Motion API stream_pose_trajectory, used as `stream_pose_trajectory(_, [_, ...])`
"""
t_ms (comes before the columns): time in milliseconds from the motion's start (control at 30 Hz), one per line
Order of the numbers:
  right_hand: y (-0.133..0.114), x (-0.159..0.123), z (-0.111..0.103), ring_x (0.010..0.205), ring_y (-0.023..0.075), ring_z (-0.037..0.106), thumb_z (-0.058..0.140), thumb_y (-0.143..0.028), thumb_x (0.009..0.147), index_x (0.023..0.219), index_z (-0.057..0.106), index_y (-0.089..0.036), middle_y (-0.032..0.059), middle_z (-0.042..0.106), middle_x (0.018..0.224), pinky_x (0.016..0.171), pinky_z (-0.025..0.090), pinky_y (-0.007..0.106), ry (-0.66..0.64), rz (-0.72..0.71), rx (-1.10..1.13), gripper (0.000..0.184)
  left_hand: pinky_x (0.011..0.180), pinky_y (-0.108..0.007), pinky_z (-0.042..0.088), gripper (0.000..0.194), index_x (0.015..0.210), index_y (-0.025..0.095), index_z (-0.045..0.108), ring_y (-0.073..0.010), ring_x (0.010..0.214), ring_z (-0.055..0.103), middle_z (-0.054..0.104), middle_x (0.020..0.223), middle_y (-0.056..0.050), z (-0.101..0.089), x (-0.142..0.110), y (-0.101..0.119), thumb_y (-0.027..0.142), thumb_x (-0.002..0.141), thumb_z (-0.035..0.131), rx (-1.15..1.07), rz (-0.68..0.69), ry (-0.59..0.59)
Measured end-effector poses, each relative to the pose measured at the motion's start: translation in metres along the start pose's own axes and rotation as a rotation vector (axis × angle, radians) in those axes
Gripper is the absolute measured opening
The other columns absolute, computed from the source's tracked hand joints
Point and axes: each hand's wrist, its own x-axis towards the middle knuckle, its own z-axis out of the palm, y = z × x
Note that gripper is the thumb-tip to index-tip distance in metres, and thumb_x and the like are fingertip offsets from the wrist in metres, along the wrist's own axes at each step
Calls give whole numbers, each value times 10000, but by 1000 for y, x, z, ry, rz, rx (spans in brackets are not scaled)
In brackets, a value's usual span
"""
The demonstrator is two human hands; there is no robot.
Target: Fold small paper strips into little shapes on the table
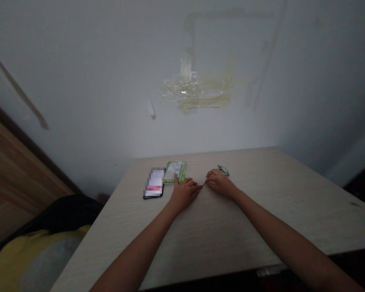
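My left hand (186, 194) rests low over the table, fingers bent together over a small pale piece with faint printing (200, 182). Its thumb sticks up beside a green and white flat packet (174, 170). From the other side, my right hand (221, 184) has its fingertips pinched at the right end of that same piece. What the piece is, I cannot make out; the fingers cover much of it. Just beyond my right hand lies a small crumpled green wrapper (224, 170). A phone with its screen lit (154, 184) lies left of the packet.
The pale wooden table (261, 178) stands against a grey wall (109, 81) with peeling clear tape (197, 91) on it. Yellow and grey cloth (45, 255) and dark fabric lie off the table's left side, near a wooden panel (12, 170).
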Motion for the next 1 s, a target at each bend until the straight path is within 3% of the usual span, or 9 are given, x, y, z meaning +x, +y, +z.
stream_pose_trajectory(300, [-7, -1, -13, 1024, 223, 577, 671, -191, 816, 893, 764, -274, 68, 643, 1025, 899, 463, 399, -80, -83, -68, 146, 1098, -727, -50, 269, 1153, 403, 651, -235, 1184, 540, 706, 1094, 1, -2, 1, 3, 356, 948, 482, 13, 2, 4])
stream_pose_trajectory(700, [-10, 0, -11, 1004, 220, 575, 605, -210, 863, 998, 753, -259, 91, 650, 1027, 896, 456, 374, -157, -158, -218, 207, 1082, -729, -88, 272, 1162, 393, 644, -229, 1202, 521, 700, 1143, -2, -2, -1, 2, 367, 954, 470, -48, -20, -15])
stream_pose_trajectory(1000, [-15, 0, -3, 920, 212, 596, 604, -194, 861, 930, 761, -204, 109, 653, 986, 827, 472, 340, -140, -99, -194, 172, 1033, -802, -21, 283, 1182, 440, 622, -290, 1288, 457, 660, 1245, 3, -4, -2, 1, 390, 941, 481, -31, -52, -71])
